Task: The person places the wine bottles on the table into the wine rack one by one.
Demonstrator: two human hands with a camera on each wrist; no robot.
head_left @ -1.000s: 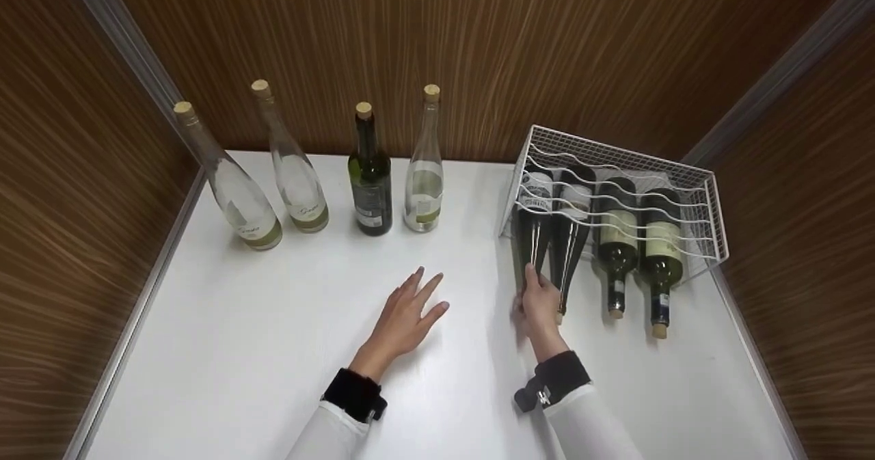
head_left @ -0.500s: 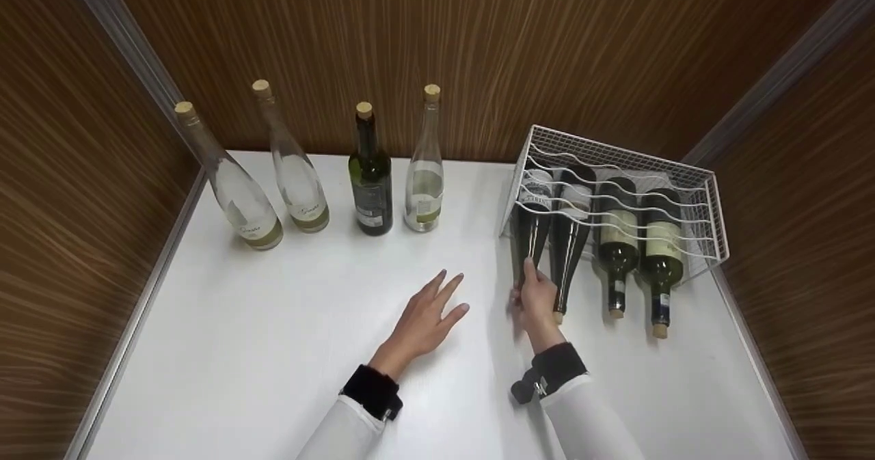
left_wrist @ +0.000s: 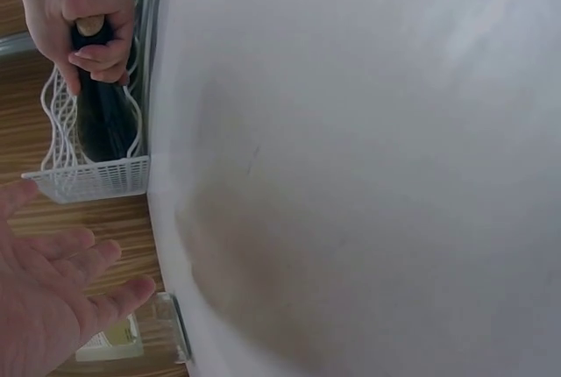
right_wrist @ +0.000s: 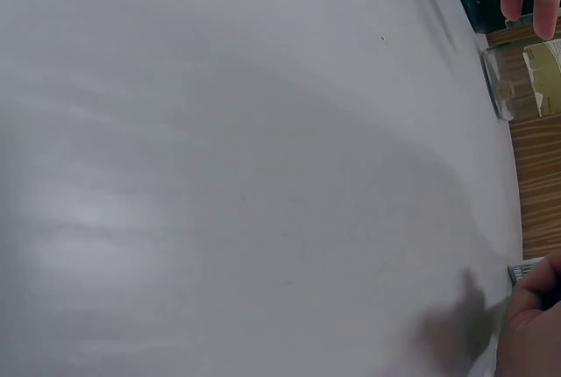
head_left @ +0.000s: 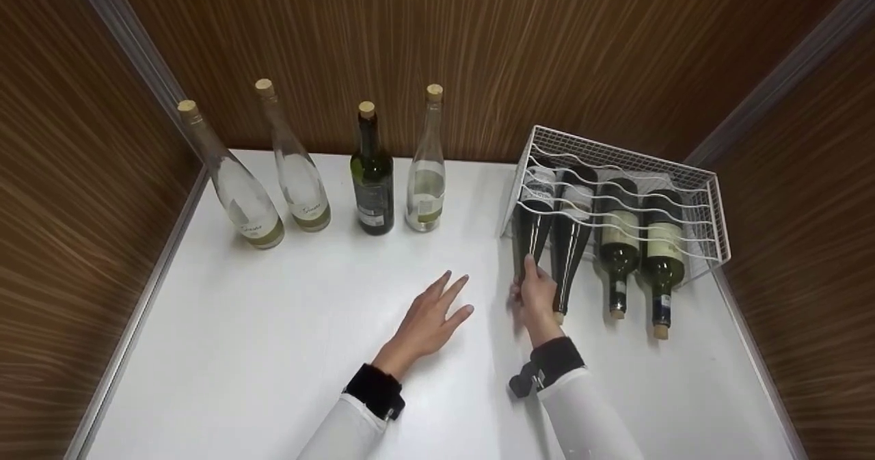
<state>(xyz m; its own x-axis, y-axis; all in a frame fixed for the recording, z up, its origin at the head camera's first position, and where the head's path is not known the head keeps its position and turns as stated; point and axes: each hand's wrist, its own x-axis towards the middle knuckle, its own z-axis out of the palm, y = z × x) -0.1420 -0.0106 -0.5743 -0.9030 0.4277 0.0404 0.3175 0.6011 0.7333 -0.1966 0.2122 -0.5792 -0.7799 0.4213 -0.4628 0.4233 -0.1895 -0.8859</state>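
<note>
1. White wire made up the boxy rack [head_left: 623, 152] on the white surface [head_left: 273, 350]; four dark corked glass bottles [head_left: 662, 268] lay in it.
2. I saw the right hand [head_left: 539, 296] grip the leftmost lying bottle [head_left: 533, 231] by its neck.
3. The left hand [head_left: 424, 323], nearby, had its fingers loosely spread.
4. Three clear glass bottles [head_left: 301, 183] and one green glass bottle [head_left: 373, 197] stood upright, left.

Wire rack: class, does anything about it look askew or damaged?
Yes, askew: the wire rack sits at an angle to the wood-grain back wall, its right end farther out. No damage shows.
</note>
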